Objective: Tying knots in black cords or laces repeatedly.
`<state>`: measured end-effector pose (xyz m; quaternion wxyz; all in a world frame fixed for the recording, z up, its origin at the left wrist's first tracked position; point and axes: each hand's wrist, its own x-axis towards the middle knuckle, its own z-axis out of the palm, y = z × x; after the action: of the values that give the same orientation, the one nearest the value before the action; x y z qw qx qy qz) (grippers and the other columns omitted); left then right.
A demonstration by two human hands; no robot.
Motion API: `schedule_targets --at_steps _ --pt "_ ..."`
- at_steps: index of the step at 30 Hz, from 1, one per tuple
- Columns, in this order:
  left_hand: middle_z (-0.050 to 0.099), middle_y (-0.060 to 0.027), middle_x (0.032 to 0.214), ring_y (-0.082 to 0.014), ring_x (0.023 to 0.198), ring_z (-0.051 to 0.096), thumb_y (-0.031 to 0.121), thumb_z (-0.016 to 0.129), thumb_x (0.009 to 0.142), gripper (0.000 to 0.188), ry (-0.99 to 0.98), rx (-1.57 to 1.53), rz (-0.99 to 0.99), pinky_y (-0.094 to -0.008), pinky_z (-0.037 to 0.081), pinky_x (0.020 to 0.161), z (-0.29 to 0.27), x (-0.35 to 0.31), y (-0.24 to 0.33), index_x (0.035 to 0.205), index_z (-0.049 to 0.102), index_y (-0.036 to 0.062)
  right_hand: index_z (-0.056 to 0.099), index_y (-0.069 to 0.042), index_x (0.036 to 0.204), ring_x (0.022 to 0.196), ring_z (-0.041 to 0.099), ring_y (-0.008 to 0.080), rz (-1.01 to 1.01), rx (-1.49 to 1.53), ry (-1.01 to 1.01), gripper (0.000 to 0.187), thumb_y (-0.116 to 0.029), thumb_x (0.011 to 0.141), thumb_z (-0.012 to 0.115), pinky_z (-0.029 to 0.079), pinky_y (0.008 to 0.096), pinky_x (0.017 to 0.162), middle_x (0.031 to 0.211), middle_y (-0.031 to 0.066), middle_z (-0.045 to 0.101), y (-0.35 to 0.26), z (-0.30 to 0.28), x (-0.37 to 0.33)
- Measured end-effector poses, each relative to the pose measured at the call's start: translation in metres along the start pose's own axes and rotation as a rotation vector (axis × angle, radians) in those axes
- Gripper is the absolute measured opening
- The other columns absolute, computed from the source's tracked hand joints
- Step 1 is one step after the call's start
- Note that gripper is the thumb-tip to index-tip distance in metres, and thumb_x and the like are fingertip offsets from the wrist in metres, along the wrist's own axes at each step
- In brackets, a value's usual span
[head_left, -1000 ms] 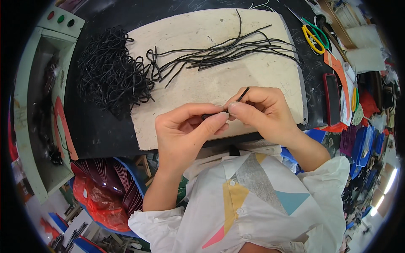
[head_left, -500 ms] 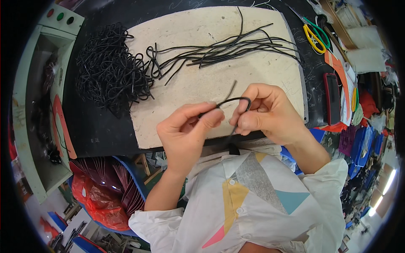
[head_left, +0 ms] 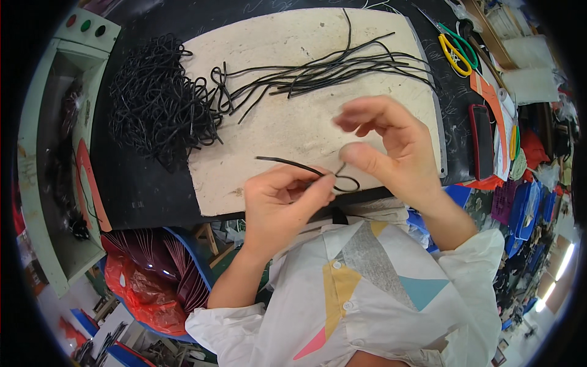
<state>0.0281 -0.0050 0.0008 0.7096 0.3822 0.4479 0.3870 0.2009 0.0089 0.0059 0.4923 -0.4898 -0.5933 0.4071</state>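
Note:
My left hand (head_left: pixel 282 197) is closed, its thumb and index finger pinching a short black cord (head_left: pixel 287 161). The cord bends into a small loop just right of the fingertips, and one end points up to the left. Close by on the right, my right hand (head_left: pixel 391 150) is raised with thumb and fingers apart, slightly blurred. Its thumb is near the cord's other end; whether they touch is unclear. Both hands are over the near part of a pale board (head_left: pixel 269 137).
A tangled heap of black cords (head_left: pixel 159 101) covers the board's left edge. Several cords (head_left: pixel 330 72) lie stretched across its far part. To the right are yellow-handled scissors (head_left: pixel 454 56), green-handled scissors (head_left: pixel 469 50) and a dark red phone (head_left: pixel 481 142). A red bag (head_left: pixel 147 290) sits lower left.
My right hand has let go of the cord and moved up, its fingers opening. The cord now curls in a small loop beside my left fingertips; my left hand has shifted slightly right and down.

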Motion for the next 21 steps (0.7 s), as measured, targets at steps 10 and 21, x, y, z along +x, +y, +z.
schedule_targets --at_steps 10,21 --pt "0.06 -0.0101 0.075 -0.0106 0.063 0.058 -0.002 0.063 0.074 0.011 -0.164 -0.035 -0.138 -0.0206 0.05 0.056 -0.008 -0.013 0.005 0.082 0.06 -0.0078 0.061 0.004 0.095 0.073 0.059 0.0103 0.274 0.285 -0.36 0.022 -0.01 0.077 0.061 0.047 0.0229 0.067 0.081 0.0062 0.063 -0.012 0.001 0.035" --pt "0.059 -0.0058 0.084 -0.0083 0.061 0.05 0.0 0.055 0.083 0.012 0.275 -0.153 0.322 -0.0197 0.04 0.053 -0.007 0.011 -0.019 0.094 0.059 -0.001 0.061 -0.012 0.076 0.072 0.051 0.0149 -0.75 -0.777 0.099 0.021 -0.013 0.055 0.064 0.035 0.0281 0.067 0.073 -0.0013 0.055 0.014 0.027 -0.024"
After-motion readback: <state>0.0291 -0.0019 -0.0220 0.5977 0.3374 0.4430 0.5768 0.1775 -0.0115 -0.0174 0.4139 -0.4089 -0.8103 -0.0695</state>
